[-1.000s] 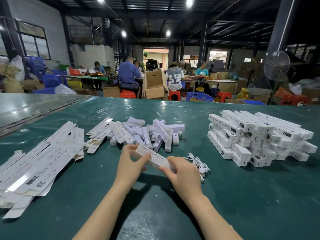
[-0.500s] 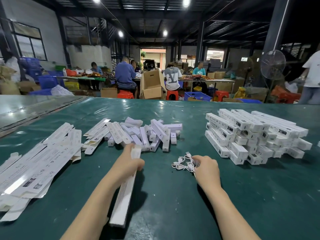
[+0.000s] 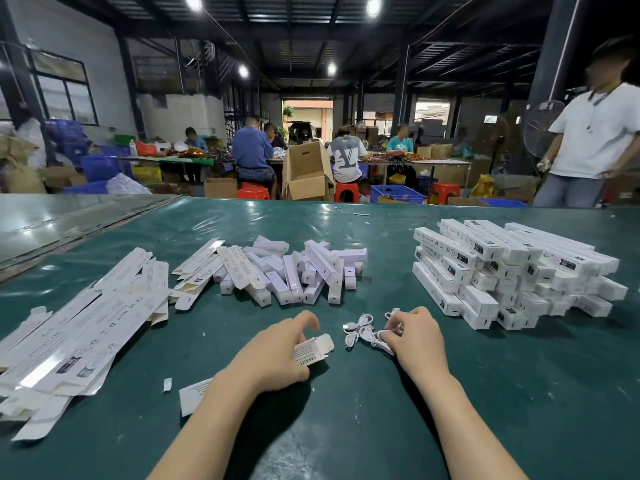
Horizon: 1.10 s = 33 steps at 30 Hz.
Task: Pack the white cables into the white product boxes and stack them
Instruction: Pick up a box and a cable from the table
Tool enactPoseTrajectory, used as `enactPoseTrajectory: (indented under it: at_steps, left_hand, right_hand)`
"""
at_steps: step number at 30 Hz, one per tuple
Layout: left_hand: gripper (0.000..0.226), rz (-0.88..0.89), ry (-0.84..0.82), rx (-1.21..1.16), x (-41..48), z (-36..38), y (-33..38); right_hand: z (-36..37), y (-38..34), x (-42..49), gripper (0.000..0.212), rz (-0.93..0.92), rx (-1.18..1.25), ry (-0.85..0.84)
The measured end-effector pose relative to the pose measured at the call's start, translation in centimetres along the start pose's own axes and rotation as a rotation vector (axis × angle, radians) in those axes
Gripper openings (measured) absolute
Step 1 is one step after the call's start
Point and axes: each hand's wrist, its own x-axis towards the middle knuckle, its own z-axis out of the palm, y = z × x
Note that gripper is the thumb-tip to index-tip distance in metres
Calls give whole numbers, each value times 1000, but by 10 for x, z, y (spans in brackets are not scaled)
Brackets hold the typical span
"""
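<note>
My left hand [image 3: 273, 358] holds a long white product box [image 3: 311, 349] lying on the green table [image 3: 346, 427]; the box's open end points right and its other end pokes out beneath my forearm. My right hand [image 3: 415, 337] pinches a bundle of white cables [image 3: 363, 332] lying just right of the box's open end. A neat stack of closed white boxes [image 3: 502, 271] sits at the right.
A loose heap of small white inner boxes [image 3: 294, 271] lies behind my hands. Flat unfolded cartons [image 3: 79, 323] are spread at the left. A person in a white shirt [image 3: 595, 140] stands at the table's far right corner. Several people sit at tables behind.
My left hand has laid the box flat and turned its open end toward the cables. My right hand has closed on the cables. The person at the right has stepped closer.
</note>
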Motion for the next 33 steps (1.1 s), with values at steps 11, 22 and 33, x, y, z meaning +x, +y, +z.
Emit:
enactPoseTrajectory:
  at_steps: [11,22,33]
  left_hand:
    - [45,16,36,71,3,7,0]
    - [39,61,213,36,5,9,3]
    - [38,94,250,60,6,12,4]
  right_hand:
    - [-10,-21,-11,14,-188,390,90]
    - [10,-46,-25,14,-305,594,-358]
    - [9,-43,-29,26,-182,920,-481]
